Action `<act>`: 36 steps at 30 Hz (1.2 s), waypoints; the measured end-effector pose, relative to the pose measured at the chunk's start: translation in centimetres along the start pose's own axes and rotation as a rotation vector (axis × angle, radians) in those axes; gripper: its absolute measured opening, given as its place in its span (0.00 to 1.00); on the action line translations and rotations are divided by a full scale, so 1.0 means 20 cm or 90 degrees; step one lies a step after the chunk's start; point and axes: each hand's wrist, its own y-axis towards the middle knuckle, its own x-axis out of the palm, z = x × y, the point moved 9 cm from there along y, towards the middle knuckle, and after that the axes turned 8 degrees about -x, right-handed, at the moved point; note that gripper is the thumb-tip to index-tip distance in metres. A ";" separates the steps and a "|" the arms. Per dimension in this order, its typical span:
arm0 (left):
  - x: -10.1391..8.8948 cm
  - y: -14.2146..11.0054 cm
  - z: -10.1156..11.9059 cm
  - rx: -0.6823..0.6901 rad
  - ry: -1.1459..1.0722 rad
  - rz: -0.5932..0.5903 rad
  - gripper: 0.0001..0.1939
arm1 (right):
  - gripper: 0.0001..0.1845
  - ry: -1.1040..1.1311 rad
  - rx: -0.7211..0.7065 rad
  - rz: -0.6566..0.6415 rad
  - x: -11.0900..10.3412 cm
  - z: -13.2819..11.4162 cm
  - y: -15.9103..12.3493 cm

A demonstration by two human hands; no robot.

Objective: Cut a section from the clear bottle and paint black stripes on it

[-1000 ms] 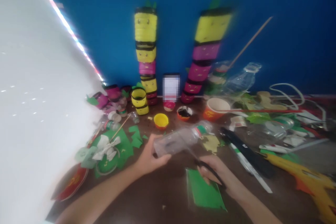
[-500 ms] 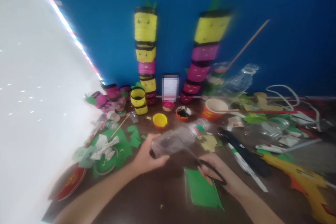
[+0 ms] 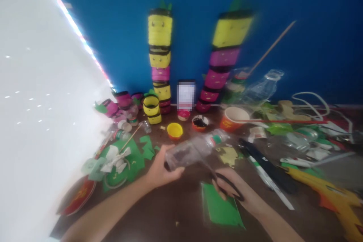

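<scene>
My left hand (image 3: 163,168) is closed round the base end of a clear plastic bottle (image 3: 187,152), which lies slantwise in the air with its green-labelled neck up to the right. In my right hand (image 3: 231,185) is a pair of scissors (image 3: 231,186) with dark handles, my fingers through the loops. The blades reach up-left to the bottle's side near its middle; blur hides whether they have cut into it. Below my right hand a green sheet in a clear sleeve (image 3: 222,206) lies on the brown table (image 3: 153,219).
Yellow (image 3: 175,131) and black paint cups (image 3: 200,122) stand behind the bottle, beside a red-white paper cup (image 3: 234,117). Two painted bottle towers (image 3: 160,58) rise by the blue wall. A yellow glue gun (image 3: 326,189) lies right; green scraps (image 3: 136,159) and a red bowl (image 3: 78,196) are left.
The whole view has shifted slightly, so things appear a little further right. Both hands keep their hold on the bottle and scissors, in nearly the same pose.
</scene>
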 end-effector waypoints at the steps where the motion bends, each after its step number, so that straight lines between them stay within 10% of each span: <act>1: 0.00 0.00 0.00 -0.004 0.001 0.002 0.30 | 0.33 0.000 0.015 -0.004 0.01 0.02 0.00; 12: 0.06 -0.03 0.05 -0.070 -0.092 -0.099 0.26 | 0.31 -0.037 0.026 0.035 0.03 -0.02 -0.05; 36: 0.02 0.00 -0.03 -0.054 -0.078 -0.041 0.31 | 0.31 -0.025 0.041 0.096 0.04 -0.04 -0.04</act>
